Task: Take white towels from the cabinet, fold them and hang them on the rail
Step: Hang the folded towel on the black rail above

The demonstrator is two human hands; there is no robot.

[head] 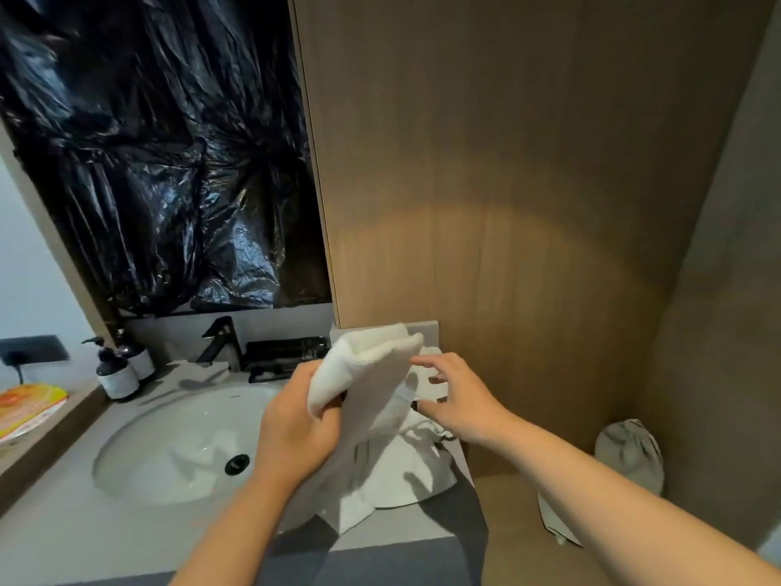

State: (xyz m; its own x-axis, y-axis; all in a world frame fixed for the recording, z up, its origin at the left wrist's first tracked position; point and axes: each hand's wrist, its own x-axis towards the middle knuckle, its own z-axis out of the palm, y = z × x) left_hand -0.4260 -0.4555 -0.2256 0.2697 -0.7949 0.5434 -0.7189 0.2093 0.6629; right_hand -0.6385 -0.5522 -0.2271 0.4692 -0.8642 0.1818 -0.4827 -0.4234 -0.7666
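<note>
A white towel (pixel 372 374) hangs bunched over the right end of the grey counter (pixel 126 526), its lower part draping onto the counter top. My left hand (pixel 296 425) grips its upper fold from the left, fingers curled round the cloth. My right hand (pixel 456 399) hovers just right of the towel with fingers spread and loosely bent, close to the cloth's right edge; I cannot tell whether they touch it. No rail is in view, and the wooden panel (pixel 507 184) behind may be the cabinet.
A white sink (pixel 169 450) with a black tap (pixel 222 338) lies to the left. Two pump bottles (pixel 120 370) stand at the counter's back left, a black tray (pixel 283 353) behind the towel. Black plastic (pixel 169 154) covers the mirror. A grey bag (pixel 629 454) sits low right.
</note>
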